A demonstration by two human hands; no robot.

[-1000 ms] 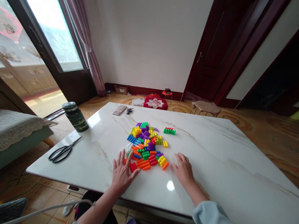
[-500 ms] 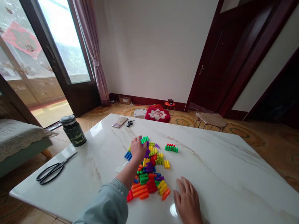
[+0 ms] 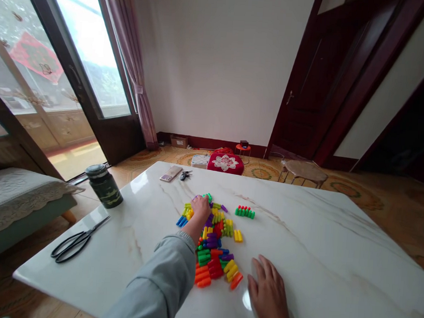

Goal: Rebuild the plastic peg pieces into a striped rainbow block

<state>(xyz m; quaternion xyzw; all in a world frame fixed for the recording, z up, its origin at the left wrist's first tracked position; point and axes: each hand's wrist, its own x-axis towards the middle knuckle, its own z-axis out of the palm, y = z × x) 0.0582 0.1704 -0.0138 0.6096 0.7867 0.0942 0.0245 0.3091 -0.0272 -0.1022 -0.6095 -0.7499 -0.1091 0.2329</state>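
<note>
The left arm, in a pale blue-grey sleeve (image 3: 156, 276), is slanting up from the lower edge of the view across the near part of the table (image 3: 311, 248); the left hand (image 3: 201, 207) is arching back-up over the far end of the coloured plastic pieces (image 3: 214, 269), its fingers curling down among them; the fingertips are hiding from view, so one cannot tell whether this grip is closing on anything; the right hand (image 3: 268, 293) is lying back-up on the table, right of the near end of the pieces and apart from them, its fingers bending slightly and pointing forward, its thumb standing off to the left, the grip loosely opening out; the pieces are spreading in an uneven heap down the table, orange and red ones lying nearest the person; a row of green pieces with red tops (image 3: 245, 212) is standing apart, right of the heap; scissors (image 3: 79, 241) are lying well to the left
</note>
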